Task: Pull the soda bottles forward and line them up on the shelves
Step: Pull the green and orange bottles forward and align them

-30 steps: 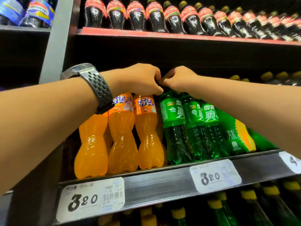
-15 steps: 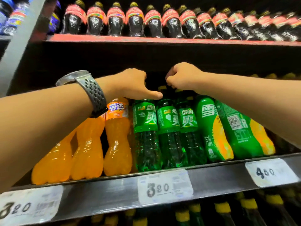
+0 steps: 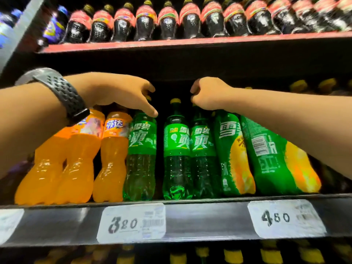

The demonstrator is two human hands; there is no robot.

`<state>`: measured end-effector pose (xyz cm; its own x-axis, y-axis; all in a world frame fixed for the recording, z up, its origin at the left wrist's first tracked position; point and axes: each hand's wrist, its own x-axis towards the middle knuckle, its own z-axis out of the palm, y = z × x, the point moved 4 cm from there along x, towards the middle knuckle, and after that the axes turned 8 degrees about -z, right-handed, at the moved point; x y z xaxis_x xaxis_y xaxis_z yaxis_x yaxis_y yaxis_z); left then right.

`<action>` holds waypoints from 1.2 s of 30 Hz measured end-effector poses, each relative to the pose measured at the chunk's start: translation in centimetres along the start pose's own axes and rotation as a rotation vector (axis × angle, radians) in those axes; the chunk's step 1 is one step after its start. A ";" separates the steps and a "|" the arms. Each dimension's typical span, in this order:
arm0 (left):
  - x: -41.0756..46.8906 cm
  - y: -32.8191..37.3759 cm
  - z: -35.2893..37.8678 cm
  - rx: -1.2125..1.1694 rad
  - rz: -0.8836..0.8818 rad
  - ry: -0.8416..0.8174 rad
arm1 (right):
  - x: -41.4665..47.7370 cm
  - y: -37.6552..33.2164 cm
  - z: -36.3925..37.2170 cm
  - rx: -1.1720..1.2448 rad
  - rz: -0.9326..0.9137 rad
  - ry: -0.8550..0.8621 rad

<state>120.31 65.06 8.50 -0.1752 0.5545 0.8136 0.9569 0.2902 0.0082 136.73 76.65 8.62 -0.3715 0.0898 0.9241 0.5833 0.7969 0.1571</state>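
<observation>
Three slim green soda bottles stand at the front of the middle shelf (image 3: 209,220). My left hand (image 3: 123,94) grips the top of the leftmost green bottle (image 3: 142,155), with the thumb down on its shoulder and the cap hidden. My right hand (image 3: 207,94) is curled over the neck of the third green bottle (image 3: 202,149), hiding its cap. The middle green bottle (image 3: 177,149) stands free between my hands, its yellow cap showing. A dark gap separates it from the leftmost one.
Three orange soda bottles (image 3: 80,164) lean at the left. Two bigger green-and-yellow bottles (image 3: 232,149) lean at the right. Dark cola bottles (image 3: 167,21) line the red upper shelf. Price tags (image 3: 131,222) sit on the shelf front. Yellow-capped bottles fill the shelf below.
My hands have moved apart. The left hand now holds the leftmost green bottle, and a gap has opened between it and the middle one. The view has moved closer.
</observation>
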 end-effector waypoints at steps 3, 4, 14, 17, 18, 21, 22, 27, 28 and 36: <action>0.5 2.4 0.0 0.006 0.049 0.099 | 0.0 -0.3 -0.1 -0.069 -0.023 -0.035; 0.6 3.2 0.1 0.030 0.061 0.127 | -0.1 -0.5 -0.1 -0.099 -0.029 -0.069; 1.9 6.6 3.3 0.206 0.106 0.138 | -0.4 -1.8 1.1 -0.310 -0.073 -0.188; 2.1 5.8 3.2 0.093 0.102 0.127 | -0.4 -1.4 1.2 -0.224 -0.022 -0.153; 2.2 5.5 3.0 0.035 0.099 0.110 | -0.4 -1.2 1.4 -0.191 -0.001 -0.149; 2.3 5.1 2.6 -0.065 0.089 0.067 | -0.3 -0.4 1.6 -0.058 0.064 -0.105; 2.5 5.2 2.7 -0.074 0.086 0.075 | -0.3 -0.2 1.6 -0.011 0.082 -0.073; 2.3 5.7 2.8 -0.059 0.052 0.268 | -0.2 0.1 1.8 0.118 0.132 0.101; 2.2 5.8 2.7 -0.068 0.040 0.295 | -0.2 0.2 1.8 0.122 0.130 0.113; 1.8 6.2 1.8 -0.182 0.043 0.231 | -0.4 0.8 1.3 0.188 0.122 0.158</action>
<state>125.52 69.30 8.96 -0.0965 0.3645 0.9262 0.9917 0.1144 0.0583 136.41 78.01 7.96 -0.1812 0.1096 0.9773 0.4672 0.8841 -0.0125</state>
